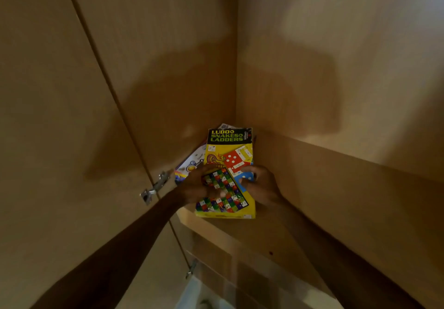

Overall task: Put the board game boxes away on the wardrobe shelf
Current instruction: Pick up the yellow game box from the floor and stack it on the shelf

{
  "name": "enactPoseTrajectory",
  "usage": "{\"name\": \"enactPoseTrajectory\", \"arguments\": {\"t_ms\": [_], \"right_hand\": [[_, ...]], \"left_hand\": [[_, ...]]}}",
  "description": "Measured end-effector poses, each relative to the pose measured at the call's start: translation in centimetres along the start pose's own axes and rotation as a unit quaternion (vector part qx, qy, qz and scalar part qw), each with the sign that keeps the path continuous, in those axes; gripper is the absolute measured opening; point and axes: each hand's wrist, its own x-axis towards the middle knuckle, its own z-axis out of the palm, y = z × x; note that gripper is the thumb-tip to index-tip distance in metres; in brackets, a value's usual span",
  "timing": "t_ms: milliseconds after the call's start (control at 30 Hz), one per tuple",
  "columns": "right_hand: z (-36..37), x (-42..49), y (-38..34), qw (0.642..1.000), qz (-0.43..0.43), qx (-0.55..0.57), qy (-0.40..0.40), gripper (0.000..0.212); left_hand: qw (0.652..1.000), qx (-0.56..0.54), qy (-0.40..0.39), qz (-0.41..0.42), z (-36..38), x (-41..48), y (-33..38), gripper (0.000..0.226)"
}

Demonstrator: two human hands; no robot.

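Observation:
A yellow Ludo and Snakes & Ladders box (228,150) lies flat on the wooden wardrobe shelf (288,236), its near end at the shelf's front edge. My left hand (194,186) rests on the box's left side with blurred fingers over the lid. My right hand (258,185) grips the box's right edge, thumb on the lid. Under it, pushed toward the back left corner, lies a second box with a white printed lid (192,162), partly hidden.
The open wardrobe door (60,140) stands at the left with metal hinges (155,187) beside the shelf. Back and right walls of the wardrobe close in the corner. The shelf runs on to the right of the boxes. A lower compartment shows below.

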Motion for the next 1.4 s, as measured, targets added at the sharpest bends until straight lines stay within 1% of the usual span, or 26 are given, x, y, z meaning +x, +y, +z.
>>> {"name": "enactPoseTrajectory", "arguments": {"t_ms": [67, 133, 200, 267, 333, 400, 467, 533, 567, 600, 667, 733, 800, 900, 1033, 1167, 1233, 1300, 1367, 1400], "right_hand": [[0.3, 1.3, 0.2, 1.0, 0.013, 0.005, -0.008, 0.029], [0.7, 2.0, 0.5, 1.0, 0.014, 0.006, -0.016, 0.029], [1.0, 3.0, 0.8, 1.0, 0.01, 0.006, -0.017, 0.029], [1.2, 3.6, 1.1, 1.0, 0.007, 0.013, -0.016, 0.027], [1.3, 4.0, 1.1, 1.0, -0.002, 0.012, -0.009, 0.024], [1.4, 4.3, 1.0, 1.0, -0.03, 0.001, 0.002, 0.024], [1.7, 4.3, 0.6, 0.998, -0.068, 0.002, -0.004, 0.029], [2.1, 4.2, 0.3, 0.995, -0.095, -0.008, -0.035, 0.034], [2.4, 4.1, 0.2, 0.994, -0.096, -0.02, -0.056, 0.037], [2.8, 4.1, 0.1, 0.992, -0.091, -0.033, -0.077, 0.04], [3.7, 4.0, 0.1, 0.989, -0.085, -0.059, -0.103, 0.042], [4.4, 4.0, 0.0, 0.988, -0.089, -0.072, -0.099, 0.041], [4.8, 4.1, -0.3, 0.989, -0.084, -0.078, -0.088, 0.041], [5.0, 4.3, -0.4, 0.989, -0.074, -0.09, -0.093, 0.045], [5.1, 4.1, -0.4, 0.989, -0.07, -0.084, -0.098, 0.046], [5.0, 4.3, -0.3, 0.99, -0.067, -0.081, -0.091, 0.044], [5.0, 4.1, -0.2, 0.989, -0.064, -0.086, -0.104, 0.047], [5.0, 3.5, -0.1, 0.988, -0.066, -0.084, -0.111, 0.05], [4.9, 2.6, 0.0, 0.991, -0.08, -0.067, -0.084, 0.047], [4.9, 2.1, 0.1, 0.993, -0.091, -0.05, -0.062, 0.043]], "left_hand": [[0.996, 0.061, -0.057, 0.008, -1.3, 1.1, -0.4, 0.102], [0.985, 0.148, -0.092, 0.007, -2.3, 1.8, -0.6, 0.122], [0.97, 0.221, -0.102, 0.014, -3.2, 2.7, -0.5, 0.125], [0.966, 0.237, -0.097, 0.042, -3.9, 3.5, -0.4, 0.121], [0.967, 0.242, -0.058, 0.048, -4.8, 3.8, -0.6, 0.11], [0.961, 0.272, 0.011, 0.05, -5.9, 3.6, -1.1, 0.094], [0.955, 0.284, 0.066, 0.062, -6.5, 2.8, -1.4, 0.067], [0.949, 0.289, 0.105, 0.073, -6.4, 1.9, -1.5, 0.032], [0.943, 0.297, 0.13, 0.079, -6.2, 1.6, -1.7, 0.022], [0.936, 0.303, 0.158, 0.083, -5.9, 1.3, -1.7, 0.019], [0.919, 0.327, 0.205, 0.083, -5.6, 0.9, -2.3, 0.022], [0.916, 0.333, 0.212, 0.079, -5.4, 0.8, -2.8, 0.024], [0.918, 0.333, 0.205, 0.069, -5.3, 0.8, -3.0, 0.028], [0.916, 0.345, 0.197, 0.059, -4.9, 0.7, -2.8, 0.041], [0.927, 0.324, 0.184, 0.04, -5.2, 0.4, -3.3, 0.048], [0.931, 0.333, 0.146, 0.04, -5.3, 0.1, -4.0, 0.058], [0.934, 0.326, 0.141, 0.035, -5.2, -0.1, -4.2, 0.059], [0.936, 0.311, 0.156, 0.051, -4.8, -0.6, -4.4, 0.058], [0.934, 0.297, 0.183, 0.085, -4.1, -1.6, -4.5, 0.054], [0.937, 0.272, 0.196, 0.098, -3.5, -2.1, -4.9, 0.051]]}}
